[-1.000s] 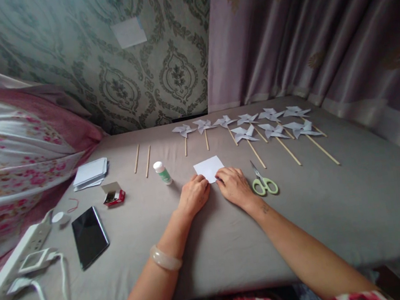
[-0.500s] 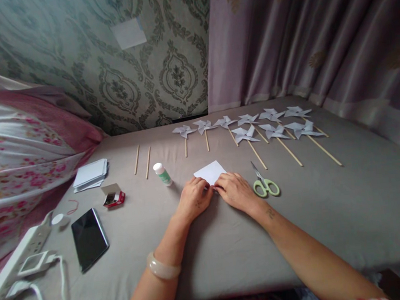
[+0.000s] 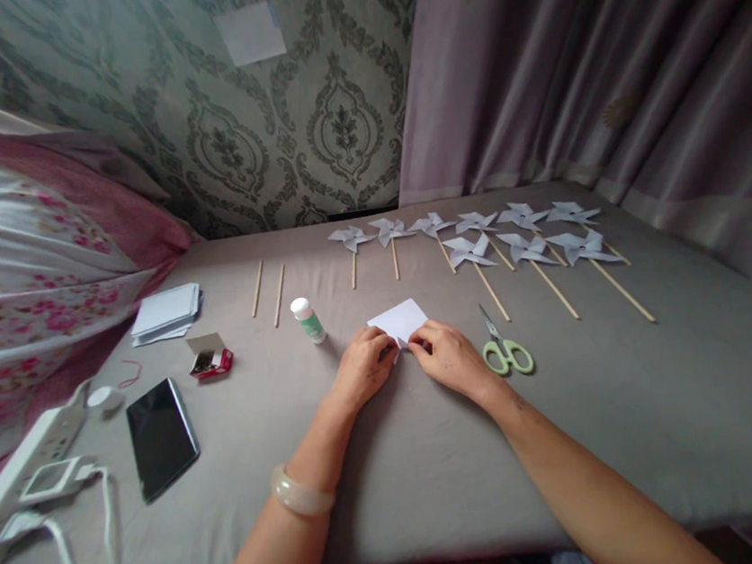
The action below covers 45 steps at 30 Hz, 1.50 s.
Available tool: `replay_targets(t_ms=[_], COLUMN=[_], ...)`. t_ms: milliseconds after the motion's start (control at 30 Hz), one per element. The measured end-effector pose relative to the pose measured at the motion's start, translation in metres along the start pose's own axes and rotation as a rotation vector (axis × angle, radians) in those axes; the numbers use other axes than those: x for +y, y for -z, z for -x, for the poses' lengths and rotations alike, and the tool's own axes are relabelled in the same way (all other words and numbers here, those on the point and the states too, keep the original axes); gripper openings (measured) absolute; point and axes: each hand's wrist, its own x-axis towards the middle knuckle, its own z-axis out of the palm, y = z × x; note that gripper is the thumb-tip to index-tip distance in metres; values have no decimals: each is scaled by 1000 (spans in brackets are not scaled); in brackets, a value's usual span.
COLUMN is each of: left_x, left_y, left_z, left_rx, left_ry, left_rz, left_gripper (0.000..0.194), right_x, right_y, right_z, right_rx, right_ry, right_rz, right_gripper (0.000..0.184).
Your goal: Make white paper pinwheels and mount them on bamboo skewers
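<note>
A white sheet of paper [image 3: 399, 317] lies on the grey cloth between my hands. My left hand [image 3: 366, 364] is closed on its near left edge, fingers pinched. My right hand [image 3: 449, 355] pinches the near right edge, and a small corner of paper shows bent between the two hands. The fingertips partly cover the sheet's near side. Just right of my right hand lie green-handled scissors [image 3: 506, 353], blades pointing away. A glue stick [image 3: 308, 320] with a white cap stands upright to the left of the paper.
Several paper pinwheels [image 3: 471, 253] on sticks lie at the back right. Two bare wooden sticks [image 3: 280, 295], a stack of paper [image 3: 166, 313], a small red box [image 3: 211, 362], a phone [image 3: 163, 438] and a power strip [image 3: 42, 447] with white cables occupy the left side.
My fingers have shifted slightly apart at the paper's near edge, and a bent corner now shows between them. The camera view has tilted and shifted a little.
</note>
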Motion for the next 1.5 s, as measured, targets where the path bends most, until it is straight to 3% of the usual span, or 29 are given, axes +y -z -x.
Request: replay_targets(t_ms=[333,567,1500], left_x=[0,0,9], left_y=[-2,-3,-3], left_z=[0,0,-4], left_rx=[15,3,-88], left_ry=[-5,-29,-14], left_rz=[-43,-90,-226], left_gripper=[15,27,36], right_x=[1,-4,-2], right_y=[-13,-10,0], right_z=[-6,-6,-15], right_rx=[104,78,-59], right_ry=[-126,-204,-224], right_rz=[54,108,81], right_gripper=[19,20,20])
